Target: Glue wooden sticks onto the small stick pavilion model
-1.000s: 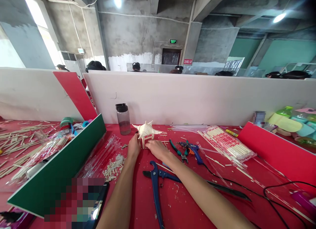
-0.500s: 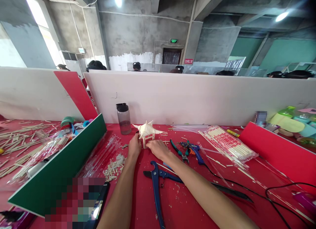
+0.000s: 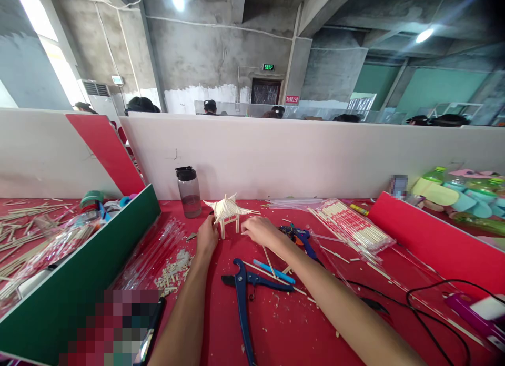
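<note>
A small pavilion model (image 3: 228, 209) of pale wooden sticks, with a pointed roof on thin posts, stands upright on the red table. My left hand (image 3: 206, 235) is at its left side, fingers curled against the rear left post; their tips are partly hidden. Just right of the posts, my right hand (image 3: 258, 231) is closed with its fingertips pinched, apart from the model; what they hold, if anything, is too small to make out. A thin stick (image 3: 270, 262) slants below that hand. Nearer me lie a blue-handled pipe cutter (image 3: 241, 290) and a light-blue tube (image 3: 274, 271).
A water bottle (image 3: 188, 192) stands behind at left. Stick offcuts (image 3: 173, 271) and plastic wrappers lie left, beside a green divider (image 3: 90, 282). Rightward are a blue glue gun (image 3: 305, 240) with a black cable, a packet of sticks (image 3: 357, 224) and a red divider (image 3: 437, 229).
My right hand has moved right, away from the model's posts. The green-handled pliers are now hidden behind it. The view has turned slightly right; my left hand stays at the model.
</note>
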`<state>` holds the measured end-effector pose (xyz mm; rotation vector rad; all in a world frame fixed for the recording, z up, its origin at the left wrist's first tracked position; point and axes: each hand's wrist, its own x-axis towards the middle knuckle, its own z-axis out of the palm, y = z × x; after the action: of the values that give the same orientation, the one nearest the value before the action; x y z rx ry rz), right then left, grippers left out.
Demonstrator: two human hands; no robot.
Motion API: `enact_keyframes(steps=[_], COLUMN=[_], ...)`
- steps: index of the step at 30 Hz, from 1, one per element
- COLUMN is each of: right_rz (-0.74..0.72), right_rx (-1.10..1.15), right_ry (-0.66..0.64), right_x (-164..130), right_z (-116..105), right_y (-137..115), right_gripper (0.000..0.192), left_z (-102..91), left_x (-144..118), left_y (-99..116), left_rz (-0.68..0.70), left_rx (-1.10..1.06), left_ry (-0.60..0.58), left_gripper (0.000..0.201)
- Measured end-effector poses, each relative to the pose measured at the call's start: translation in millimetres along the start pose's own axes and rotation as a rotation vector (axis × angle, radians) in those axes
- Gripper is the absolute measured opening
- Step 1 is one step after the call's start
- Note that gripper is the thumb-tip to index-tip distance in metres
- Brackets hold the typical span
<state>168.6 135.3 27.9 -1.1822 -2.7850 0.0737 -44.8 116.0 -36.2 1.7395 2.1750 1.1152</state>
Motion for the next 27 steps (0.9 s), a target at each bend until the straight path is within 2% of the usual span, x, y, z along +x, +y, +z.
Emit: enact_keyframes(steps=[5, 9, 15, 21, 27], right_rz=[0.159, 0.246, 0.258, 0.254, 0.23], right_rx=[-0.035, -0.041, -0.018, -0.034, -0.068], right_ry=[-0.064, -0.046, -0.029, -0.109, -0.131], right_x=[14, 40, 69, 64, 59], right_z=[-16, -14, -4, 9, 14], right_y=[47, 67, 79, 83, 75], right_gripper=[0.009, 0.015, 0.021, 0.014, 0.035], left_z=[-1.2, -0.9, 1.5, 3.2, 0.3], left_x=[-1, -1, -1, 0, -2], left_y=[2, 1, -2, -3, 0], left_rz=[-0.008, -0.01, -0.009, -0.018, -0.013], left_rx=[-0.003, -0.002, -0.004, -0.022, -0.021], left_ry=[0.0, 0.004, 0.003, 0.005, 0.008], left_gripper=[0.021, 0.022, 0.022, 0.022, 0.024])
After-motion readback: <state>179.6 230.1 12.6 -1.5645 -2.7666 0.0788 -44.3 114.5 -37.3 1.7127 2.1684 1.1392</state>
